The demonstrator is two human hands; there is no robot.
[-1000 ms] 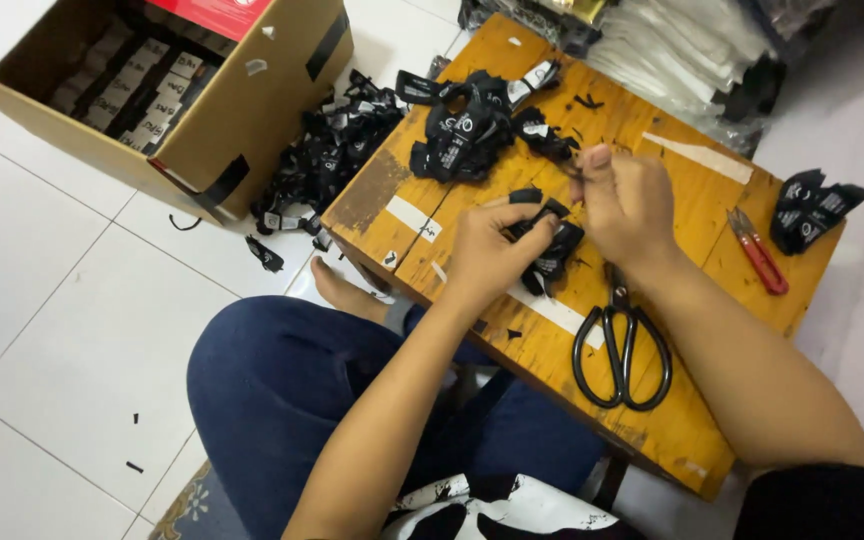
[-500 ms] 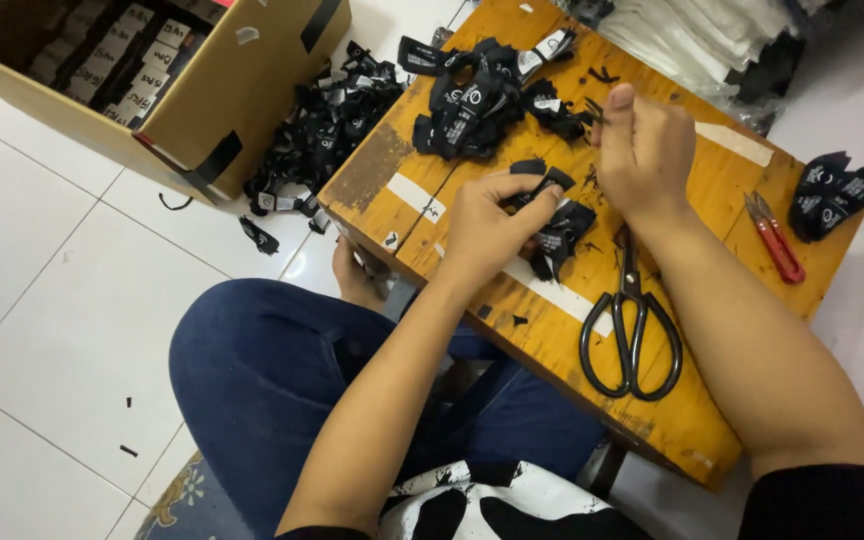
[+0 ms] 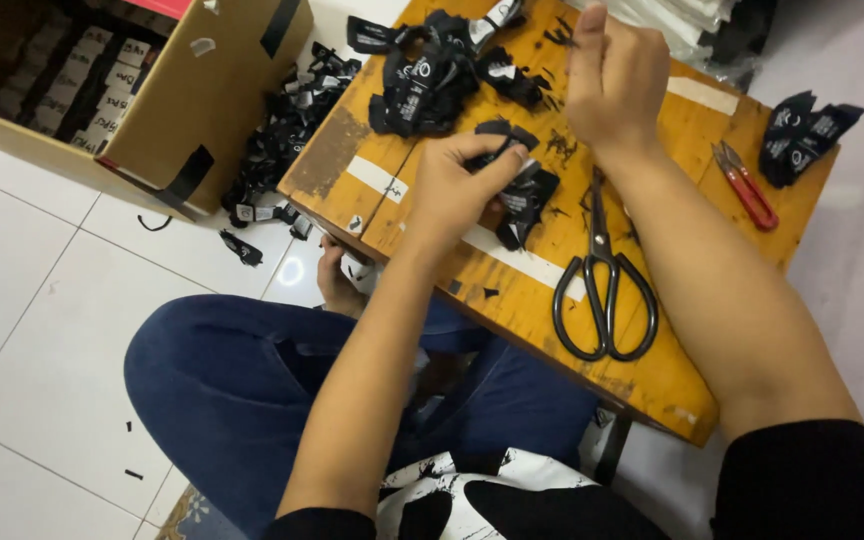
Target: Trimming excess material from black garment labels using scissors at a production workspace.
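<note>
My left hand (image 3: 457,190) pinches a small black fabric label (image 3: 508,136) above a low wooden table (image 3: 642,375). A short stack of the same black labels (image 3: 530,205) lies just under and to the right of that hand. My right hand (image 3: 614,82) is raised higher over the table, fingers closed together with the forefinger up; whether it holds a thread or anything else cannot be told. Black-handled scissors (image 3: 604,292) lie on the table below my right wrist. A bigger heap of black labels (image 3: 430,72) sits at the table's far side.
Red-handled snips (image 3: 747,188) and a small bunch of black labels (image 3: 804,135) lie at the table's right end. More labels (image 3: 277,150) are spilled on the white tile floor beside an open cardboard box (image 3: 202,95) of packed labels. My blue-jeaned legs (image 3: 242,380) are under the table.
My right hand has lifted up and away from my left hand. My left hand stays over the label stack with a label in its fingers. The camera has tilted nearer.
</note>
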